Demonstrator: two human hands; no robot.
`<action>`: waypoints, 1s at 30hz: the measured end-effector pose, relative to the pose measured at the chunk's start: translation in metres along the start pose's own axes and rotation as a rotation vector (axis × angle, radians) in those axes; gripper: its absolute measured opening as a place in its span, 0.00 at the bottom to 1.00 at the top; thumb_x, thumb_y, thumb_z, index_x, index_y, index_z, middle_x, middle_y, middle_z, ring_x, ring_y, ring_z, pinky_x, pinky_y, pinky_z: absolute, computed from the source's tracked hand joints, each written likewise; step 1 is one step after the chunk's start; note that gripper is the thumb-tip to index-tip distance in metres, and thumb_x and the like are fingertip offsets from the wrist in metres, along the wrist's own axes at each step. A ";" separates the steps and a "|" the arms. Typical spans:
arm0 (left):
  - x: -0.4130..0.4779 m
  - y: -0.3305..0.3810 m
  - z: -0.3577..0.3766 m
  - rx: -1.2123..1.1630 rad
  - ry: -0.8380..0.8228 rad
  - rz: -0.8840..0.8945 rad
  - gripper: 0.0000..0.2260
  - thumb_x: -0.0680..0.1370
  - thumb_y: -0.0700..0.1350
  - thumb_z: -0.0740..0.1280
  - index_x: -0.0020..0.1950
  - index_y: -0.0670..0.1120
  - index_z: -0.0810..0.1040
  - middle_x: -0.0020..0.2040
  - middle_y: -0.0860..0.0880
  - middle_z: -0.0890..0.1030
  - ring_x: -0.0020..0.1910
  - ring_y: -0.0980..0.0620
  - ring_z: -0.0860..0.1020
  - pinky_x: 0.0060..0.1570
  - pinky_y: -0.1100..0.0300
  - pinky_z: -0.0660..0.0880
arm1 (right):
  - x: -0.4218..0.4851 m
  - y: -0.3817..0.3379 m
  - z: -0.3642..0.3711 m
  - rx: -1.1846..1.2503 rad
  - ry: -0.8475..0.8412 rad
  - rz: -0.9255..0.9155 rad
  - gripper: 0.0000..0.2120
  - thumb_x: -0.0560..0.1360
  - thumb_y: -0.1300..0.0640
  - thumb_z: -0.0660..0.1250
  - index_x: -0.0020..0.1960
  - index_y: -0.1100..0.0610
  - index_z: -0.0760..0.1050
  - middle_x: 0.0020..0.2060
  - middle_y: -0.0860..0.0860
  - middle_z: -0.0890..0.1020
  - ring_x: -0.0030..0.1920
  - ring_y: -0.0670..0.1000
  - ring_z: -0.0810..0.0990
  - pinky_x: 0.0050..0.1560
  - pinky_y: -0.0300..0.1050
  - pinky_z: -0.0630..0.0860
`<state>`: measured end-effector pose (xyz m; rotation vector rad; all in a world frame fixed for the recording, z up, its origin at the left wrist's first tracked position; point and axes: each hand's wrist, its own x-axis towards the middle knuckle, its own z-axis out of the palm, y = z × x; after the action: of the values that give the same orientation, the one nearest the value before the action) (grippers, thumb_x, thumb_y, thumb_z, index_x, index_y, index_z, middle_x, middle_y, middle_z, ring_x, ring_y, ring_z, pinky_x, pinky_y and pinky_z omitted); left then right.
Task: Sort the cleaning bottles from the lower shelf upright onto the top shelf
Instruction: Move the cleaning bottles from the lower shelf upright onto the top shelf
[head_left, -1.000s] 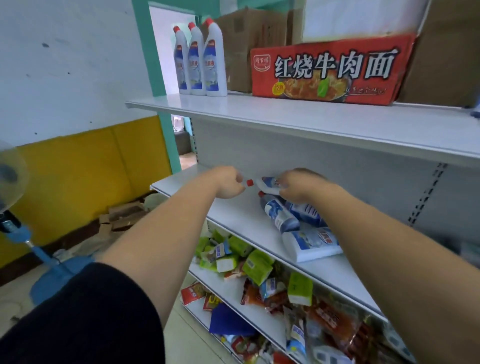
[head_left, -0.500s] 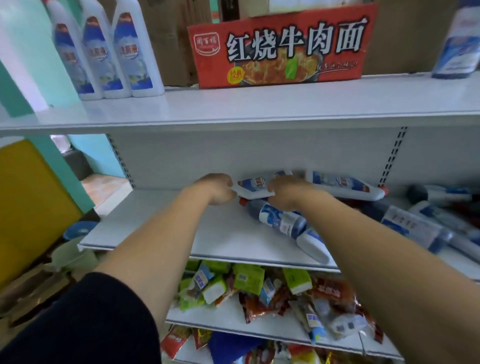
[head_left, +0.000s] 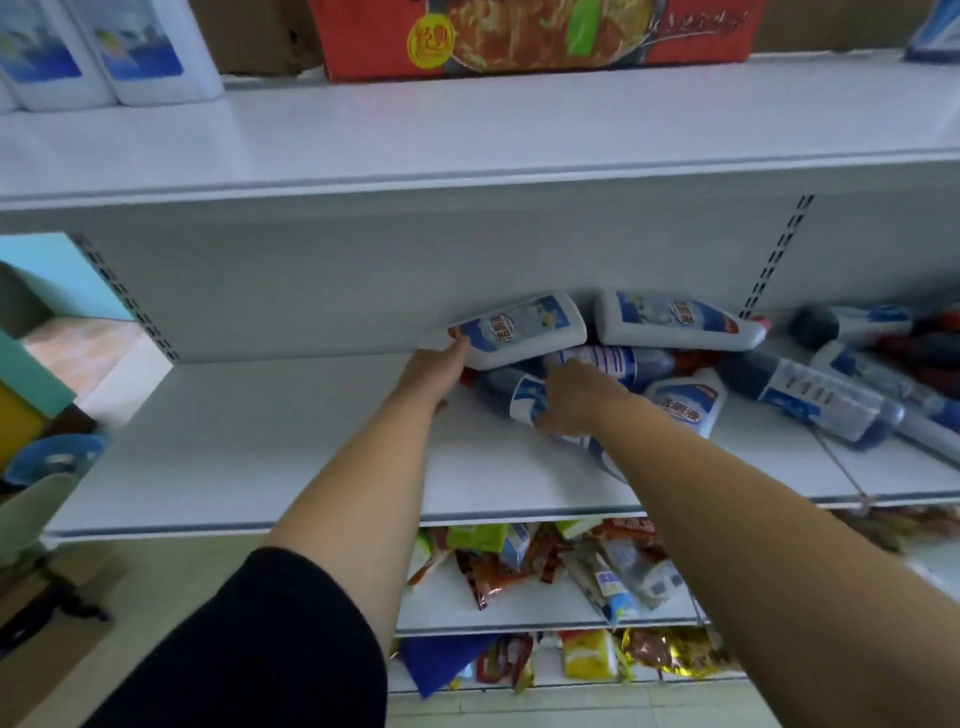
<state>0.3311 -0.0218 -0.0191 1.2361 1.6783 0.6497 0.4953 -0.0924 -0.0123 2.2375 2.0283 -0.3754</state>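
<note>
The left hand (head_left: 435, 370) grips the neck end of the white bottle (head_left: 522, 330), which lies on its side atop the pile on the lower shelf (head_left: 260, 441), at the hand's 1 o'clock. The right hand (head_left: 576, 397), on that bottle half a second ago, now curls over the dark blue bottle (head_left: 511, 395) beneath it. Upright bottles (head_left: 150, 52) stand on the top shelf (head_left: 467, 124) at 10 o'clock.

Soft, even light is falling on the top shelf (head_left: 467, 124), leaving the back panel (head_left: 363, 270) beneath it greyer. Motion blur is smearing the bottles (head_left: 821, 397) toward the right edge, and wide-angle distortion is bowing the shelf lines.
</note>
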 end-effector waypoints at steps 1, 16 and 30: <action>0.007 -0.002 0.008 -0.095 0.022 -0.031 0.26 0.78 0.63 0.64 0.67 0.46 0.73 0.61 0.44 0.78 0.57 0.43 0.79 0.36 0.59 0.74 | 0.003 0.001 0.002 -0.015 0.010 0.004 0.34 0.77 0.45 0.67 0.75 0.61 0.62 0.66 0.60 0.73 0.65 0.61 0.74 0.59 0.54 0.73; 0.051 0.011 0.028 -0.802 0.129 -0.151 0.18 0.73 0.51 0.75 0.57 0.43 0.78 0.50 0.45 0.83 0.44 0.47 0.82 0.46 0.54 0.81 | -0.001 -0.005 0.011 0.020 0.016 0.055 0.49 0.68 0.38 0.75 0.76 0.61 0.56 0.71 0.60 0.68 0.66 0.61 0.74 0.60 0.55 0.75; 0.003 0.009 -0.080 -1.035 0.409 0.091 0.33 0.71 0.64 0.75 0.66 0.44 0.74 0.60 0.45 0.81 0.52 0.46 0.83 0.54 0.48 0.82 | -0.046 0.003 -0.014 1.516 -0.112 0.283 0.21 0.77 0.48 0.69 0.62 0.61 0.74 0.47 0.60 0.84 0.43 0.59 0.83 0.51 0.53 0.81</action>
<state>0.2639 -0.0074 0.0222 0.4317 1.2532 1.6394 0.4956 -0.1342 0.0121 2.8132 1.3044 -2.5338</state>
